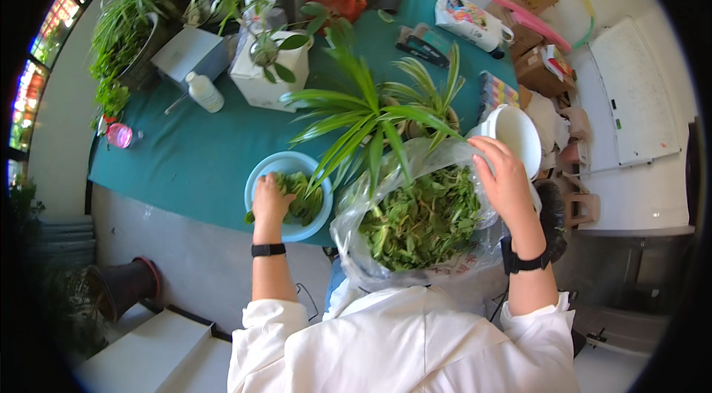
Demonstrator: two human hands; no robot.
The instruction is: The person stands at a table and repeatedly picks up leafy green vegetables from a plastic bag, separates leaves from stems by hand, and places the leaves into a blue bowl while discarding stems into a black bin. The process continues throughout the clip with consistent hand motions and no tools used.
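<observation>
My left hand point(271, 198) reaches down into a light blue plastic basin point(251, 179) and touches the leafy greens point(306, 204) inside. Its fingertips are partly hidden, so I cannot tell whether it grips any leaves. A large heap of leafy greens point(423, 218) fills a clear plastic bag point(347, 226), spread open at the table edge in front of me. My right hand point(503, 176) is raised at the bag's right side, thumb and fingers apart. Its fingertips are close to a long leaf tip of a potted plant point(378, 115); contact is unclear.
A white bucket point(517, 131) stands just beyond my right hand. On the green-covered table point(194, 170) are a smaller striped potted plant point(428, 81), a white bottle point(204, 92), a white box point(272, 79), a red bag point(336, 1) and a pink spray bottle point(119, 135).
</observation>
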